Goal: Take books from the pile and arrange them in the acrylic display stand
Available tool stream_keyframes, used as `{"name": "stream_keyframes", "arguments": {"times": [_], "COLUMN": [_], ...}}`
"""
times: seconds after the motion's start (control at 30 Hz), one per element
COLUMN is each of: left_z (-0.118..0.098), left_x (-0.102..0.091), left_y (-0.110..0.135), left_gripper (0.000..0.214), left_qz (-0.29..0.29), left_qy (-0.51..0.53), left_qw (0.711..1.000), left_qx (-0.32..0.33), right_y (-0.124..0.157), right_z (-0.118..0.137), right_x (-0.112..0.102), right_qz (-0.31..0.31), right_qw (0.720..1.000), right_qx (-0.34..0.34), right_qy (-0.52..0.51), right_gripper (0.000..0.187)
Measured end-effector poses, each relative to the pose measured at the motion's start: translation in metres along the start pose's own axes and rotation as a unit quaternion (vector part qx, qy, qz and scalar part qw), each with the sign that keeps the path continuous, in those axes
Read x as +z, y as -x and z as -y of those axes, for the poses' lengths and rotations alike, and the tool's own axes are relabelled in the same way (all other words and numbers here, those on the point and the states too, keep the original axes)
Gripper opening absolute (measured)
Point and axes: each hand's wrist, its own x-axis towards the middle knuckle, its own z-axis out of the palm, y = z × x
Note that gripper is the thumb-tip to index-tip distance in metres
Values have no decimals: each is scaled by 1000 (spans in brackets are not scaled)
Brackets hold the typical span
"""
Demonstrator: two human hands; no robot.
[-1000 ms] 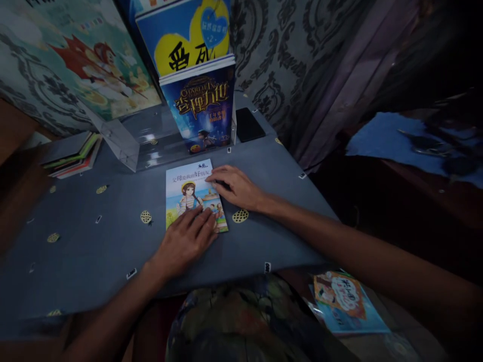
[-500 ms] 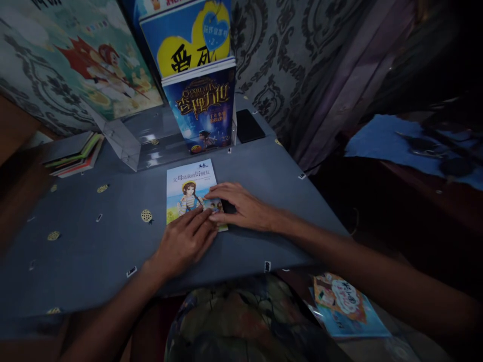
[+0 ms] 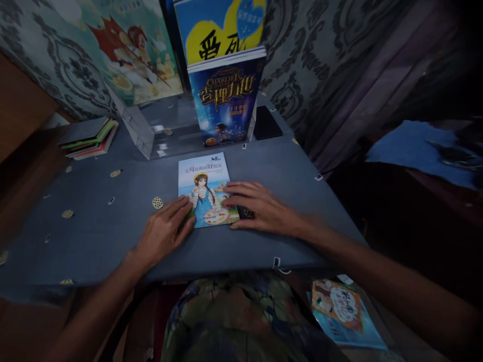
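Note:
A thin paperback book (image 3: 206,188) lies face up on the blue-grey tablecloth (image 3: 124,226), its cover showing a girl with braids and a painter's palette. My left hand (image 3: 166,226) rests at the book's lower left edge, fingers stretched out, the fingertips touching the cover's side. At the right edge lies my right hand (image 3: 260,206), fingers extended and the thumb apart, the tips over the book's border. Neither hand grips or lifts the book.
Behind the book, a clear acrylic stand (image 3: 141,133) holds upright books, with a dark blue book (image 3: 228,100) in front. A black phone (image 3: 267,123) lies beside it. Stacked books (image 3: 90,138) sit at the left. Below the table's right edge lies a packaged picture book (image 3: 339,311).
My left hand has moved left off the cover to its left edge, and my right hand has drawn to the right edge. More of the cover now shows. The view has shifted slightly.

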Motion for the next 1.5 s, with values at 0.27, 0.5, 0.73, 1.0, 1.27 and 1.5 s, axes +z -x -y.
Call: {"name": "stream_keyframes", "arguments": {"times": [0.27, 0.5, 0.73, 1.0, 1.27, 1.5], "left_z": [-42, -40, -44, -4, 17, 12], "left_x": [-6, -6, -12, 5, 27, 20], "left_y": [2, -7, -16, -27, -38, -39], "left_gripper": [39, 26, 23, 24, 43, 46], "left_qz": [33, 83, 96, 68, 99, 122], "left_qy": [-24, -59, -67, -48, -133, -114], "left_qw": [997, 991, 990, 981, 934, 931], "left_qx": [59, 86, 80, -176, -316, -326], "right_y": [2, 3, -2, -50, -129, -117], "right_z": [-31, -19, 46, 48, 3, -11], "right_x": [-24, -25, 2, 9, 25, 20], "right_qz": [26, 15, 36, 59, 66, 56], "right_qw": [998, 998, 998, 997, 974, 959], "right_qx": [21, 58, 2, 47, 200, 250], "right_qy": [-50, 3, 46, 12, 86, 123], "right_gripper": [36, 41, 43, 40, 52, 53]}}
